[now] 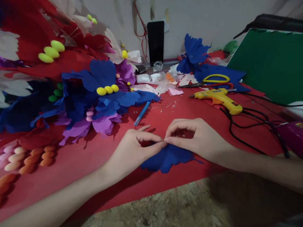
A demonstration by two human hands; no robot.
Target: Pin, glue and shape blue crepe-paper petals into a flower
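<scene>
A blue paper petal piece (167,157) with a wavy edge lies low over the red sheet (132,186), under my fingers. My left hand (139,143) pinches its upper edge between thumb and index finger. Right beside that, my right hand (189,134) pinches the same edge, thumb and fingertips together. The two pinches meet tip to tip. Any small part between the fingertips is too hidden to make out. Behind my left hand lies a blue pen (142,113).
Blue, red, white and purple paper flowers (99,75) with coloured balls crowd the left. At right lie a yellow glue gun (219,97) with a black cord, scissors (216,78) and a green board (265,63). A black phone (155,42) leans against the wall.
</scene>
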